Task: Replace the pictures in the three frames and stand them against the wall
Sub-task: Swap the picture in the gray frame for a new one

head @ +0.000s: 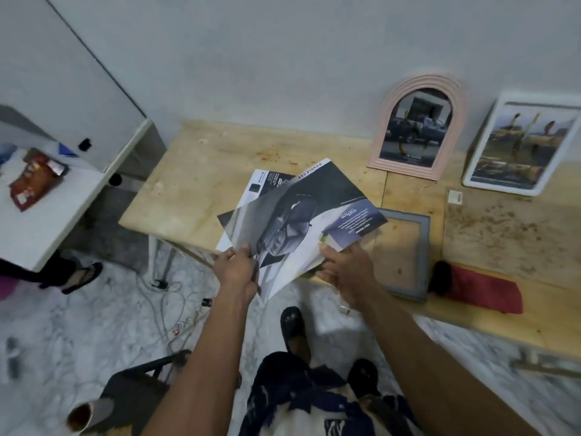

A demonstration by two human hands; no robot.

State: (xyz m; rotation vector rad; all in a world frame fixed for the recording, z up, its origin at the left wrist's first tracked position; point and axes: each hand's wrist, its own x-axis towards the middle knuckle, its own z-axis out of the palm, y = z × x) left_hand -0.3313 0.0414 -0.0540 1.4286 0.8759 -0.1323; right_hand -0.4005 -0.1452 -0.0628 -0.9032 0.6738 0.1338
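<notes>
Both hands pinching printed pages (301, 215) above desk (188, 190) edge: left hand (235, 270), right hand (344, 272). Gray frame (408, 253) flat on desk; pink frame (418, 127), white frame (522, 143) leaning on wall (283, 58)

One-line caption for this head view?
Both hands hold printed pages over a flat grey frame.

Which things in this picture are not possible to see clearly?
- Grey frame, head view: left part hidden by the printed sheets and right hand.
- White frame: cut off by right edge.
- Sheet text: blurred, mostly unreadable.
- Left hand: fingertips hidden behind sheets.
</notes>
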